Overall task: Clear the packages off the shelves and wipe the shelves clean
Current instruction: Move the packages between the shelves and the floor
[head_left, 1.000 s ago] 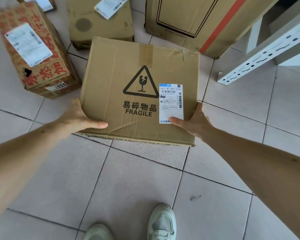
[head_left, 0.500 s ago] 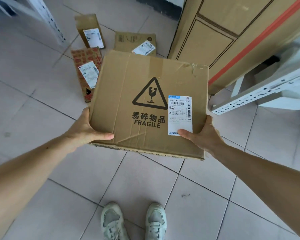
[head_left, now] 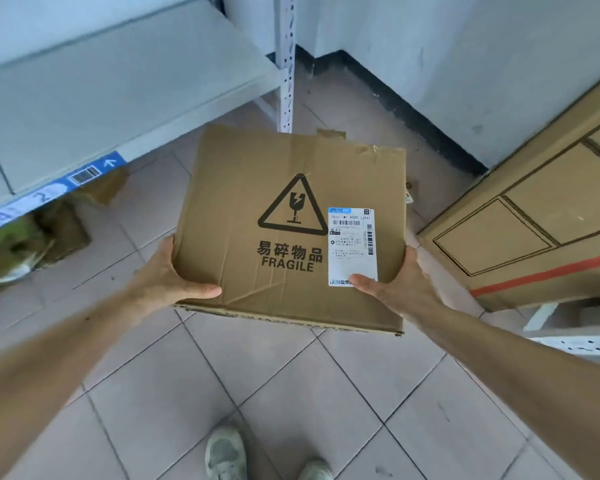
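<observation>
A flat brown cardboard box marked FRAGILE, with a white shipping label, is held in the air above the tiled floor. My left hand grips its near left corner, thumb lying across the top. At the near right corner my right hand grips it, thumb on the label. A grey metal shelf with a bare top and a blue barcode strip on its front edge stands at the upper left, just left of the box. More packages sit blurred on the floor under that shelf.
A white perforated shelf post rises behind the box. A large cardboard carton with a red stripe lies at the right, with white metal shelf parts below it. Grey walls meet in a corner at the back. My shoes stand on the tiles.
I have turned with the box still in both hands. The packages on the floor have left the view, and the grey shelf and wall corner have come into view.
</observation>
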Motion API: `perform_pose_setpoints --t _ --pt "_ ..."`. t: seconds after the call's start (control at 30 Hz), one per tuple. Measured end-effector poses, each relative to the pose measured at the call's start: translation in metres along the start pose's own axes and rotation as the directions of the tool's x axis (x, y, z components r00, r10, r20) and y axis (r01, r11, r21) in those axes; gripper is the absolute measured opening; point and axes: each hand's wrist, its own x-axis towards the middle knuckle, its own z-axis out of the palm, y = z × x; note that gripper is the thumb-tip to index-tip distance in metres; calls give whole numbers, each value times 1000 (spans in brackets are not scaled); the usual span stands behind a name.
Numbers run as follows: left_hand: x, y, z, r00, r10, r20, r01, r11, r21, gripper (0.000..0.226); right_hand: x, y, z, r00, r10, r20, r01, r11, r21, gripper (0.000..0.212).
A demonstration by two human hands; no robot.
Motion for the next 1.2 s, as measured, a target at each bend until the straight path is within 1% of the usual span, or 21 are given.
perform_pose_setpoints --t 0.03,0.17,0.23,0.37,0.53,0.57,0.63,0.67,0.7,0.8,0.9,0.93,1.07,1.2 --pt "-6 -4 -14 1000 -11 -25 11 1000 -20 140 0 -15 5 1000 -26 14 26 1000 -9 113" --pt "-31 -24 -67 986 -74 -149 63 995 -78 134 -9 -82 34 990 -125 68 128 991 -44 115" --pt "-40 -37 -93 980 -95 -177 75 991 -115 134 -14 -112 49 984 -151 94 157 986 -59 114" --pt "-62 -71 -154 957 -139 -254 89 976 -199 123 -30 -180 87 961 -231 151 250 961 -121 111" --pt "-84 -105 -225 927 -185 -325 97 958 -269 121 -50 -259 139 933 -278 228 318 934 -162 107" --pt "-86 -110 -238 924 -201 -325 109 954 -281 125 -53 -272 148 925 -294 241 335 931 -148 103" --pt "-93 -123 -268 915 -223 -337 122 948 -295 140 -60 -302 170 906 -327 267 371 919 -135 98" --pt "-96 -130 -284 911 -228 -343 121 944 -307 145 -62 -316 184 896 -346 279 393 910 -134 102" --pt "-97 -137 -297 907 -231 -351 118 942 -315 145 -64 -330 195 888 -357 289 407 904 -132 107" --pt "-97 -159 -330 897 -242 -369 108 931 -348 128 -64 -366 230 865 -376 330 442 884 -150 118" --pt "-93 -182 -362 879 -253 -405 98 925 -366 121 -59 -403 265 842 -418 343 488 859 -152 124" --pt "-92 -192 -373 867 -263 -423 99 923 -372 119 -62 -419 278 830 -433 351 507 848 -153 122" --pt "-83 -214 -411 840 -269 -471 73 917 -392 111 -67 -468 321 814 -450 368 538 822 -184 99" --pt "-74 -239 -448 806 -307 -506 69 898 -434 107 -65 -513 368 768 -475 429 595 776 -207 98"
